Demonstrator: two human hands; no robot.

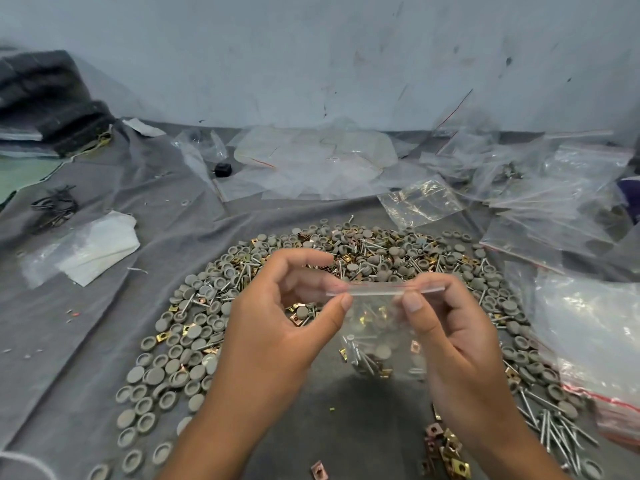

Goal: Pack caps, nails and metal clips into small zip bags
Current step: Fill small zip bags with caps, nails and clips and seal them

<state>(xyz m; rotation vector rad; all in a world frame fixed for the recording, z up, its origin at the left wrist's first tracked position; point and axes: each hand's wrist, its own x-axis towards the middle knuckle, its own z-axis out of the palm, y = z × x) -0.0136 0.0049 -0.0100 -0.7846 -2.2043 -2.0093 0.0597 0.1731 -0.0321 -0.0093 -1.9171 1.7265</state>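
Note:
A small clear zip bag (375, 327) hangs in front of me above the grey cloth, with nails, gold clips and a grey cap lying at its bottom. My left hand (277, 327) pinches the left end of its zip strip between thumb and fingers. My right hand (450, 337) pinches the strip's right part the same way. Around and beyond the hands spreads a wide ring of grey caps (180, 351), mixed with nails (554, 431) and square metal clips (450, 455).
The grey cloth (86, 341) covers the whole work surface. Empty clear zip bags (311, 161) lie heaped at the back, and more bags (588, 334) pile up on the right. A folded white plastic sheet (97, 251) lies at the left, near black wire loops (55, 206).

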